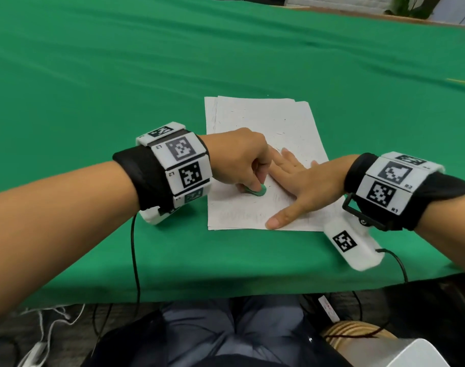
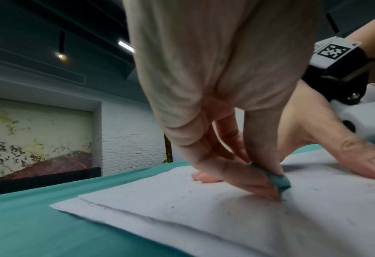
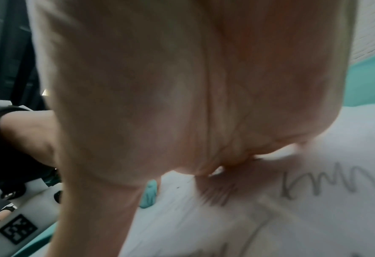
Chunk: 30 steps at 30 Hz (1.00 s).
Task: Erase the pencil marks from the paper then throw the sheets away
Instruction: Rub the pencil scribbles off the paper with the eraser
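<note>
The table [image 1: 93,75] is covered with a green cloth, which gives the sheets a soft, slightly yielding base. A small stack of paper [image 1: 273,120] lies near the front edge, its sheets fanned a little out of line. Pencil marks [image 3: 296,184] are seen on the top sheet, so erasing is judged unfinished and disposal not yet due. The right hand [image 1: 303,186] is laid flat on the stack with fingers spread and nothing grasped; it is judged to be placed there to stop the sheet sliding or creasing under the rubbing. The left hand [image 1: 239,160] is closed in a pinching grip on a green eraser [image 1: 260,190], which is pressed to the paper just beside the right hand's fingers.
</note>
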Available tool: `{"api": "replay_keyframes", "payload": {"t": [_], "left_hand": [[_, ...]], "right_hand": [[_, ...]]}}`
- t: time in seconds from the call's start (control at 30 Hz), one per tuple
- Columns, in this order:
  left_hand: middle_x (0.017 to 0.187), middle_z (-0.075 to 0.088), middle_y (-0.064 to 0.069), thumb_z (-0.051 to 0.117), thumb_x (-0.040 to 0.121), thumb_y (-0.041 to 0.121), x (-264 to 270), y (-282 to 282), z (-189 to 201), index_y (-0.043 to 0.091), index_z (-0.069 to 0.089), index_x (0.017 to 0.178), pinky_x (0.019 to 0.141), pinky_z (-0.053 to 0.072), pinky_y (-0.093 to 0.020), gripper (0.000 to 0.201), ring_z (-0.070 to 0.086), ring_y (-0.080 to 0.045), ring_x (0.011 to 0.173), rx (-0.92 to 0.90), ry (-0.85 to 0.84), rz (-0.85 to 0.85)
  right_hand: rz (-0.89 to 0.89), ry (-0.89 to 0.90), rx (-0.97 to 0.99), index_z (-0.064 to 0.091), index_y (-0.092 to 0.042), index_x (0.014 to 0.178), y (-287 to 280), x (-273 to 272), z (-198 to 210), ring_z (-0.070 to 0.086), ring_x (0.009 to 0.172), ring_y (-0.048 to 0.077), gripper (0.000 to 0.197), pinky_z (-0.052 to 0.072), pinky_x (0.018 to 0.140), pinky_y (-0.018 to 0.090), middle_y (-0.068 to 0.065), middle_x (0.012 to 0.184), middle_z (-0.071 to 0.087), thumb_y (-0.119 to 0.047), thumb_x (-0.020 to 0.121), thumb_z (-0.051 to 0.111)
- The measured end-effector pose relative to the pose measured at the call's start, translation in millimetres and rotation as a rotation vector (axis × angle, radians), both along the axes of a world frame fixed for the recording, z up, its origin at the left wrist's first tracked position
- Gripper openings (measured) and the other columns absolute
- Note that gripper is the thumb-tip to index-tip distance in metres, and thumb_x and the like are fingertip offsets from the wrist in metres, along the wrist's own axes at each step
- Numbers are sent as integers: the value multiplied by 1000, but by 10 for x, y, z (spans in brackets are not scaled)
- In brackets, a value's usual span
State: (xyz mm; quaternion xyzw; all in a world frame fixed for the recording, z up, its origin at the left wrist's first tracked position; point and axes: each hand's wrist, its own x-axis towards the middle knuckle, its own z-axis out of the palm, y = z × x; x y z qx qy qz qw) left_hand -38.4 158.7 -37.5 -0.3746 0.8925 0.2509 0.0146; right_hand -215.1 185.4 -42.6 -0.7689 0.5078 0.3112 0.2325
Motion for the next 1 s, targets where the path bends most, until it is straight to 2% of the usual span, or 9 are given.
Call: {"api": "replay_keyframes", "payload": {"t": [0.17,0.27,0.33,0.47,0.6,0.7,0.77,0.87,1.0], "left_hand": [[64,63,15,78,83,26,-25,-80,-1,21,68,78,52,36,-5,12,56,4,60,-113,34,29],[65,65,12,79,82,27,-8,-61,19,19,70,80,54,38,-5,12,57,3,57,6,26,-5],[66,69,8,79,83,28,7,-35,41,18,72,83,57,45,-10,13,63,-1,56,133,-7,-33],[69,73,2,77,84,26,10,-81,49,14,72,85,59,49,-12,13,65,-4,57,40,4,20],[63,71,5,79,83,23,4,-48,77,11,72,80,57,50,-15,15,68,-6,58,177,-21,17],[62,71,5,79,83,24,13,-47,49,12,71,76,61,52,-16,17,68,-6,58,116,14,50],[63,71,4,78,83,23,14,-27,47,12,70,75,60,50,-14,16,66,-4,56,99,23,57],[64,71,3,78,84,21,-13,42,68,11,70,75,55,47,-11,16,66,-3,55,190,-23,17],[60,69,6,77,84,21,-38,-15,55,11,71,76,52,42,-5,14,62,1,52,46,-12,68]], "right_hand": [[-5,19,23,-35,-32,145,25,23,31,-41,138,13,132,-5,118,52,-12,145,-50,-87,65,53],[-3,25,26,-35,-31,145,37,27,33,-41,138,13,132,-5,118,53,-12,145,-51,-87,65,53],[-7,18,29,-37,-30,144,42,29,37,-41,138,13,133,-5,118,52,-11,144,-52,-87,65,54],[-23,5,34,-40,-30,142,60,30,43,-41,137,12,138,-6,118,53,-13,143,-52,-87,62,57],[-30,10,35,-40,-30,142,79,37,48,-43,136,12,138,-7,118,54,-13,142,-54,-86,62,58],[-25,19,40,-41,-29,141,75,44,48,-44,135,11,138,-7,119,55,-13,141,-55,-87,63,57],[-27,12,42,-41,-30,141,75,41,43,-44,135,11,138,-7,119,55,-14,141,-55,-87,63,57],[-28,-8,41,-41,-32,141,75,40,43,-43,136,11,139,-7,119,56,-14,142,-53,-87,61,58],[-17,0,38,-40,-31,142,66,33,44,-44,135,12,140,-7,118,60,-15,140,-55,-90,59,56]]}}
